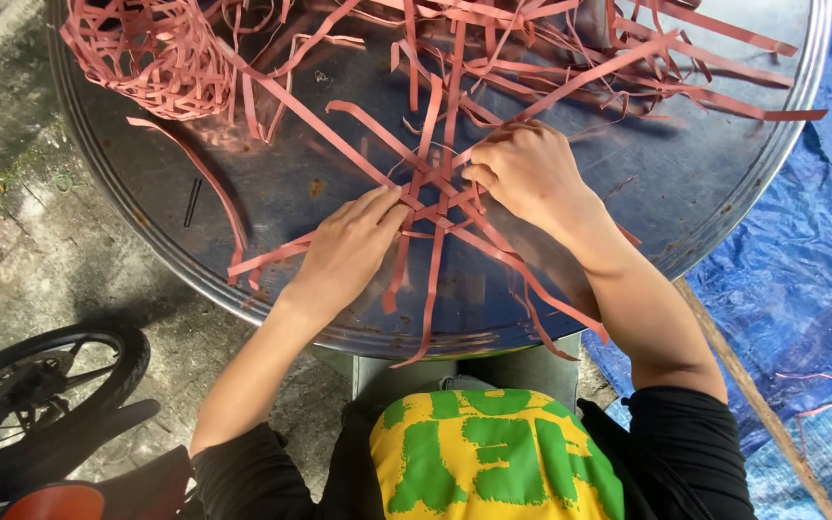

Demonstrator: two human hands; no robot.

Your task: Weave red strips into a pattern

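Note:
Long pink strips (435, 193) lie crossed in a star-like weave on a round metal table (272, 183). My left hand (353, 241) presses flat on the left side of the crossing, fingertips on the strips. On the right side, my right hand (527, 169) has its fingers curled and pinches strips at the centre of the weave. Both hands touch the same crossing point. A partly woven pink basket shape (151, 53) rests at the table's far left.
A tangle of loose pink strips (570, 48) covers the far side of the table. A blue tarp (801, 250) and a wooden stick (753, 395) lie on the right. A bicycle wheel (40, 385) stands at lower left on concrete ground.

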